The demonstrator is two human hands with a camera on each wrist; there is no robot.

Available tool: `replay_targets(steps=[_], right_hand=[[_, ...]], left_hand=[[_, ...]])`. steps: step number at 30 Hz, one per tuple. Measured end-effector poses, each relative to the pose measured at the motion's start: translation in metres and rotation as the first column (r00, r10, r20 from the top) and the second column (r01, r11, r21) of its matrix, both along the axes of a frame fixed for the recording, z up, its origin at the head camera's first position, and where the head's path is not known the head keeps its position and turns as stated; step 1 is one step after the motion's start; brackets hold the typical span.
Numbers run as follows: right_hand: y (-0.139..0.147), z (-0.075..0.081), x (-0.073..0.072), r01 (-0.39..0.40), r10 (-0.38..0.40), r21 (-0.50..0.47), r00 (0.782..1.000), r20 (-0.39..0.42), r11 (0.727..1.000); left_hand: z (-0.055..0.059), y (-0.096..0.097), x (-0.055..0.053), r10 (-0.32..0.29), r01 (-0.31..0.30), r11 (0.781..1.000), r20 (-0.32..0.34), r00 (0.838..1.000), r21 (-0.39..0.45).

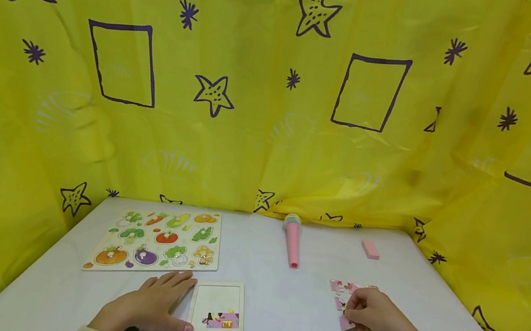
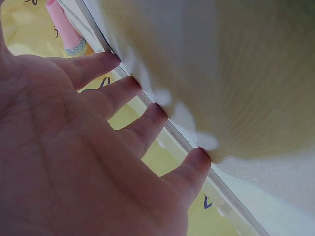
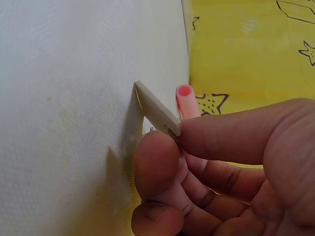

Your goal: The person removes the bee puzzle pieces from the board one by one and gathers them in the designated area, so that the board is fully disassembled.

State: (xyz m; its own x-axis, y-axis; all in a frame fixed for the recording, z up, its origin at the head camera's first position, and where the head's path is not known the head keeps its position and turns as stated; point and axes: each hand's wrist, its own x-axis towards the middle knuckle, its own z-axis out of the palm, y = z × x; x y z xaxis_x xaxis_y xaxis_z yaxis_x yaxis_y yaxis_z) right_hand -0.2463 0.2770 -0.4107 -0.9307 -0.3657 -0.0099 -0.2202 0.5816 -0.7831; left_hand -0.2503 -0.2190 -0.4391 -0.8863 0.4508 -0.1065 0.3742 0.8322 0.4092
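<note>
Left hand point(image 1: 154, 302): fingers extended and spread, nothing gripped; thumb resting on the near left corner of the tray listed next, index fingertip beside its far left corner.

Square pale wooden puzzle tray point(image 1: 218, 298): just right of the left hand, flat; bare but for a pink printed section point(image 1: 223, 320) along its near side. Judged light and stiff, apt to slide if unbraced; best steadied by the rim.

Right hand point(image 1: 377, 315): thumb and forefinger pinching one item, other fingers curled beneath.

Thin flat wooden puzzle piece point(image 3: 156, 110): in the right hand's pinch, tilted against the table point(image 1: 294, 318); whether its lower edge touches cannot be told. Judged very light, rigid and fairly smooth, sturdy except at thin corners; best taken by opposite edges, printed face left free.

Loose pink printed puzzle pieces point(image 1: 336, 285): just beside and beyond the right hand, partly hidden by it; count uncertain. Likely of the same stiff, light make; flat-lying, so best lifted by an edge.

Rectangular vegetable-picture board point(image 1: 147, 239): beyond the left hand.

Pink toy microphone with grey-and-yellow head point(image 1: 292, 244): between the hands, farther out.

Small pink rectangular block point(image 1: 370, 249): beyond the right hand, well apart.
</note>
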Motion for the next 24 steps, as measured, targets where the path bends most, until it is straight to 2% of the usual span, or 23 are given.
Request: replay_targets(steps=[5, 18, 24], right_hand=[[-0.0009, -0.0006, 0.0004, -0.001, 0.001, 0.016, 1.0, -0.019, 1.0], [-0.0044, -0.0034, 0.0011, 0.072, -0.065, 0.102, 0.996, -0.065, 0.992], [-0.0043, -0.0021, 0.0029, 0.065, -0.057, 0.122, 0.996, -0.064, 0.99]], left_hand=[[-0.0008, -0.0007, -0.0003, -0.003, 0.003, 1.0, -0.001, 1.0, 0.002], [-0.0005, -0.0006, -0.0006, -0.01, 0.01, 1.0, -0.003, 1.0, 0.001], [0.0004, -0.0002, 0.0001, -0.003, 0.003, 1.0, -0.001, 1.0, -0.001]])
